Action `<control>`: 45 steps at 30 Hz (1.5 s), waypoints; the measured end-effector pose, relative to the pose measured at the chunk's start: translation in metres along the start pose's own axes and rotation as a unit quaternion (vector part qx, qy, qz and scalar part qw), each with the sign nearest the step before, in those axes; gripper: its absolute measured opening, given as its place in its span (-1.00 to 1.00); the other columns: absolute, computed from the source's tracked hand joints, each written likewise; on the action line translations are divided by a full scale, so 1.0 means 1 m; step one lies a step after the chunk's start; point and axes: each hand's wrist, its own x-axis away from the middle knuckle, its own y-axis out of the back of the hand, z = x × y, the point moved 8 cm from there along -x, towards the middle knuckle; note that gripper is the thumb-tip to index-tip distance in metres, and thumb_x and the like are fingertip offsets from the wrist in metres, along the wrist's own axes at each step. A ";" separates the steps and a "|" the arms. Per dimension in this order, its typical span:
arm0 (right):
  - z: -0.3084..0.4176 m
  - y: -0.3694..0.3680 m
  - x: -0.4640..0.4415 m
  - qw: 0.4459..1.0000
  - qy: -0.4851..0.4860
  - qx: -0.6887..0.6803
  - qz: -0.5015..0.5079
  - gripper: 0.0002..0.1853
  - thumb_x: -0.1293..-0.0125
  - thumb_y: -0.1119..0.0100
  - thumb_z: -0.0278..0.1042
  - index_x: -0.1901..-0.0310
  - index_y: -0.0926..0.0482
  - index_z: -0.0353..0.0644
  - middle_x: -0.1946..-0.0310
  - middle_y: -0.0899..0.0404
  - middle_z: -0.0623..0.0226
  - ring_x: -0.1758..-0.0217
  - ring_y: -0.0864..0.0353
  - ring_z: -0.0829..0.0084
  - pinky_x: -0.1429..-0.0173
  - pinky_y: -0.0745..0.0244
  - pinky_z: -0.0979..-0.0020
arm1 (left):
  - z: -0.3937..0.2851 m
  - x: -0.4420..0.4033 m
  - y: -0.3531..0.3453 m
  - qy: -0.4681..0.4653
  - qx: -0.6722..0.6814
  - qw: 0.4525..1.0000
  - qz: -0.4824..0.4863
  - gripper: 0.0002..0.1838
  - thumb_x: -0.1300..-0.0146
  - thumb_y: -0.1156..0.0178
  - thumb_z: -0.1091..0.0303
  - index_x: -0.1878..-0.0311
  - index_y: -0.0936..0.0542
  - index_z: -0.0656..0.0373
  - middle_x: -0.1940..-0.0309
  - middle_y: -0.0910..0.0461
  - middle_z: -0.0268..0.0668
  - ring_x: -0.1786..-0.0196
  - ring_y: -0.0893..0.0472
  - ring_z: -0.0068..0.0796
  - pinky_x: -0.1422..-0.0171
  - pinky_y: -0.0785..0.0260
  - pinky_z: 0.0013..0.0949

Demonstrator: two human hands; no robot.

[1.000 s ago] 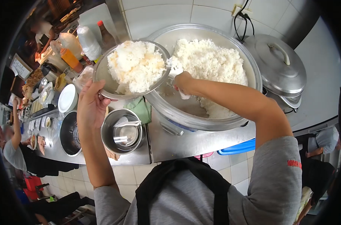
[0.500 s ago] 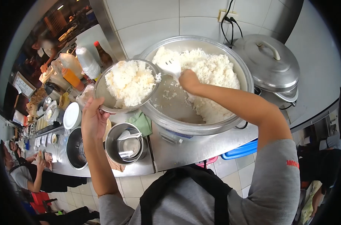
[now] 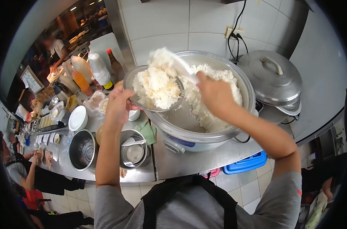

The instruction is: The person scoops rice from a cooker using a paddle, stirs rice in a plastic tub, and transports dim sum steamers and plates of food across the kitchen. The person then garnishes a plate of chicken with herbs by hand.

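Note:
My left hand [image 3: 119, 105] grips the rim of a metal bowl [image 3: 130, 81], with its thumb over the edge. White rice [image 3: 160, 91] is heaped inside it. In my right hand [image 3: 216, 95] is a white rice paddle [image 3: 185, 69], its handle enclosed by the fingers. A clump of rice [image 3: 162, 59], blurred by motion, is at the paddle's far end, above the bowl. Under both hands stands a large rice cooker [image 3: 169, 124]. Rice [image 3: 196, 108] fills its right side, and bare metal shows toward the left.
A domed metal lid [image 3: 274, 82] rests right of the cooker, near plugged cords [image 3: 234, 36]. To the left are a metal pot [image 3: 133, 162] with utensils, a green cloth [image 3: 147, 133], a dark basin [image 3: 82, 150], white plates [image 3: 78, 118] and bottles [image 3: 81, 81]. Other people stand farther left.
The paddle has come up from the cooker to above the bowl, carrying rice. My left hand and the bowl sit farther right in view, over the cooker's left edge.

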 end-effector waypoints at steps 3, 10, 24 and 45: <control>0.029 -0.015 0.024 0.996 0.062 0.068 -0.016 -0.60 -0.06 0.02 -0.45 0.01 -0.30 -0.31 0.54 -0.44 0.15 0.50 -0.52 0.29 0.46 -0.41 0.38 | 0.008 -0.001 0.005 -0.011 0.026 1.000 0.000 -0.80 -0.08 0.06 0.49 0.26 -0.43 0.42 0.51 -0.57 -0.14 0.65 -0.56 -0.47 0.65 -0.41 -0.68; 0.069 -0.011 0.057 0.946 0.166 0.260 -0.100 -0.51 0.05 -0.02 -0.45 0.01 -0.34 -0.44 0.43 -0.42 0.23 0.42 -0.48 0.45 0.43 -0.38 0.54 | 0.009 0.001 0.009 -0.013 0.060 0.998 -0.015 -0.82 -0.10 0.06 0.49 0.27 -0.44 0.40 0.50 -0.57 -0.14 0.65 -0.56 -0.48 0.65 -0.40 -0.68; -0.019 0.013 0.003 0.972 -0.059 -0.223 -0.033 -0.67 -0.16 0.05 -0.49 0.01 -0.29 -0.32 0.38 -0.50 0.09 0.34 -0.55 0.29 0.28 -0.45 0.41 | 0.020 0.020 0.025 -0.033 0.109 0.993 -0.011 -0.82 -0.09 0.01 0.49 0.23 -0.44 0.34 0.50 -0.57 -0.18 0.66 -0.55 -0.51 0.69 -0.39 -0.65; 0.072 0.047 0.082 0.775 0.093 -0.590 0.208 -0.63 -0.22 0.02 -0.29 -0.03 -0.32 -0.24 0.36 -0.55 0.35 0.28 -0.42 0.62 0.18 -0.29 0.58 | 0.007 0.273 -0.033 -0.140 0.097 0.940 -0.296 -0.68 -0.02 -0.05 0.46 0.11 -0.41 0.36 0.46 -0.55 -0.25 0.70 -0.48 -0.66 0.75 -0.32 -0.69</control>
